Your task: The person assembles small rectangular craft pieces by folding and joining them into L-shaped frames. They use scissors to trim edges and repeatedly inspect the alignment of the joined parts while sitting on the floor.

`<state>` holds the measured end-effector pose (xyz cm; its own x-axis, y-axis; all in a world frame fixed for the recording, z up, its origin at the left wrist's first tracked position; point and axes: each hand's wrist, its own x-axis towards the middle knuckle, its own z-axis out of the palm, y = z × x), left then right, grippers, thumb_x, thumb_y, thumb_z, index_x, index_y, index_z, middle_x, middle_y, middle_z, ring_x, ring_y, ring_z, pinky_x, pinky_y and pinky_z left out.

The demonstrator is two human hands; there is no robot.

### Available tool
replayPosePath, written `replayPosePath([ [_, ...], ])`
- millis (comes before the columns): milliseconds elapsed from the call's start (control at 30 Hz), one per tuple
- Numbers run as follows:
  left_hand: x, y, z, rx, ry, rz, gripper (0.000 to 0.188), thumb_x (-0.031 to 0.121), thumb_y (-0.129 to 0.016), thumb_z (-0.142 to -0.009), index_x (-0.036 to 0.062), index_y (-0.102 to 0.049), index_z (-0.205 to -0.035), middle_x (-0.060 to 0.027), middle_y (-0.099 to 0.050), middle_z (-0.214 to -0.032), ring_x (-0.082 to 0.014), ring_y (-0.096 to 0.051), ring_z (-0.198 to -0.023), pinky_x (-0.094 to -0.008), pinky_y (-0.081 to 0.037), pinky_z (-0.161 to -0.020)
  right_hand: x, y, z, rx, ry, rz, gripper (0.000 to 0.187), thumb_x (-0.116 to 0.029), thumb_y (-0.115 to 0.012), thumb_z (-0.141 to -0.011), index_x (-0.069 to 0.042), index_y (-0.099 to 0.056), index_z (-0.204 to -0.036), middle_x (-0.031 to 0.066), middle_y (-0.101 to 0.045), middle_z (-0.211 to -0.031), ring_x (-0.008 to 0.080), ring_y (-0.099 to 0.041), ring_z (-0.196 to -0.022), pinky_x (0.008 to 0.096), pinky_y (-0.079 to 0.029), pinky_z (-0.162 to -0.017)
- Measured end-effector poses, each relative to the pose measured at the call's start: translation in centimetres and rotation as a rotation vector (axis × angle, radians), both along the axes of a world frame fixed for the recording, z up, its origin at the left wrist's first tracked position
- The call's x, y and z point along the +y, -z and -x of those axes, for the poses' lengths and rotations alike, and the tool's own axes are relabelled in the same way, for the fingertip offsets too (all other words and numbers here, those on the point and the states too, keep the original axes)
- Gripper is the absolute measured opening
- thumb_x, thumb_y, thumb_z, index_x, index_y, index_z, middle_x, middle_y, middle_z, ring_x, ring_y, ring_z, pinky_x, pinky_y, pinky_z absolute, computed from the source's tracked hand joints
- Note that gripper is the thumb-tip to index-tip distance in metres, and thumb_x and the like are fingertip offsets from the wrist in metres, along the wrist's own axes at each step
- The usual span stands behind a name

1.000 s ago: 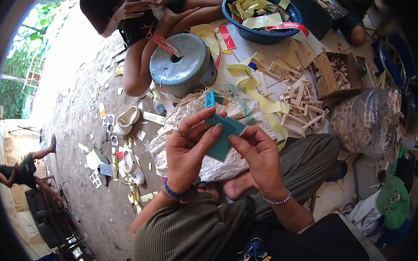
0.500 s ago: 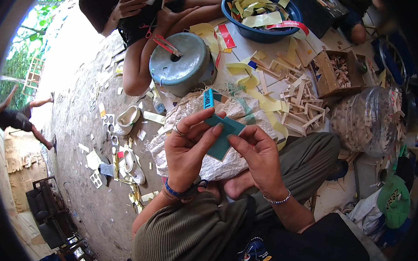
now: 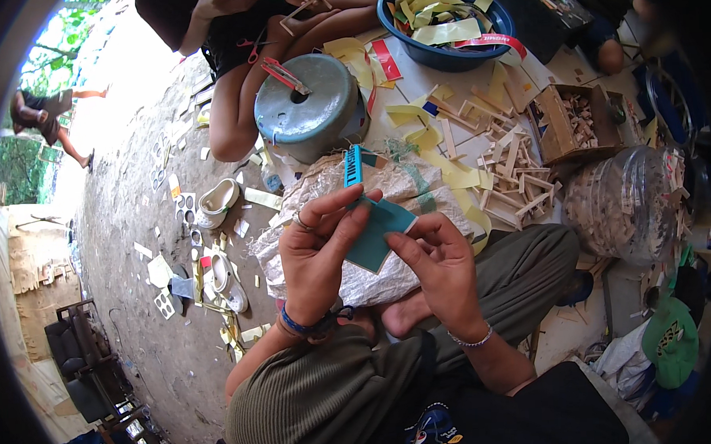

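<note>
A flat teal square piece (image 3: pixel 378 235) with pale edges is held up between my two hands, over my lap. My left hand (image 3: pixel 317 251) pinches its upper left side between thumb and fingers. At the piece's right corner, the thumb and curled fingers of my right hand (image 3: pixel 438 258) grip it. A brighter blue printed strip (image 3: pixel 353 166) sticks up beyond my left fingertips; whether it is joined to the square, I cannot tell. Beneath the hands lies a crumpled white woven sack (image 3: pixel 303 200).
Ahead stands an upturned grey-blue tub (image 3: pixel 307 117) with a red-handled cutter (image 3: pixel 284 74) on top. A blue basin (image 3: pixel 447 55) holds yellow scraps. To the right are small wooden frames (image 3: pixel 520 171), a box of wood pieces (image 3: pixel 573 125) and a clear container (image 3: pixel 617 207). Shoes (image 3: pixel 220 202) lie left.
My left thumb has shifted up and left, uncovering more of the teal piece, which is slightly tilted. The co-worker's hands have moved, now with a wooden frame. A distant person has moved.
</note>
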<state>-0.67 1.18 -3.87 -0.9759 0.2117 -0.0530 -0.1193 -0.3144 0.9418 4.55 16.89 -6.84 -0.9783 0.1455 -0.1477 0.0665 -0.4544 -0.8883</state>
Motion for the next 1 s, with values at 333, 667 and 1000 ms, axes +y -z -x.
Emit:
replayPosePath([
  [333, 0.2, 0.3, 0.1, 0.02, -0.028, 0.032, 0.029, 0.001, -0.067, -0.102, -0.0013, -0.065, -0.131, -0.0205, -0.073, -0.127, -0.021, -0.07, -0.118, -0.0339, -0.056, -0.102, -0.1, 0.7, -0.2, 0.127, 0.063, -0.213, 0.014, -0.004, -0.078, -0.095, -0.004, -0.067, -0.103, -0.0002, -0.07, -0.093, 0.0026, -0.058, -0.073, 0.0212, -0.047, -0.066],
  [667, -0.1, -0.5, 0.3, -0.057, -0.063, -0.045, 0.032, 0.009, -0.064, -0.106, -0.0007, -0.062, -0.136, -0.0189, -0.072, -0.128, -0.0216, -0.07, -0.117, -0.0366, -0.057, -0.104, 0.2, -1.0, 0.5, 0.059, 0.141, 0.073, 0.023, -0.001, -0.077, -0.095, -0.001, -0.062, -0.113, 0.0052, -0.07, -0.102, 0.0084, -0.067, -0.086, 0.0238, -0.056, -0.078],
  [1000, 0.1, -0.8, 0.1, -0.077, 0.029, -0.016, 0.035, 0.013, -0.064, -0.107, -0.0033, -0.061, -0.138, -0.0172, -0.072, -0.129, -0.0198, -0.069, -0.118, -0.0347, -0.057, -0.102, 1.0, -1.1, 1.9, 0.065, 0.117, 0.06, 0.024, -0.004, -0.076, -0.096, 0.0, -0.062, -0.115, 0.0064, -0.071, -0.105, 0.0101, -0.07, -0.09, 0.0248, -0.058, -0.08],
])
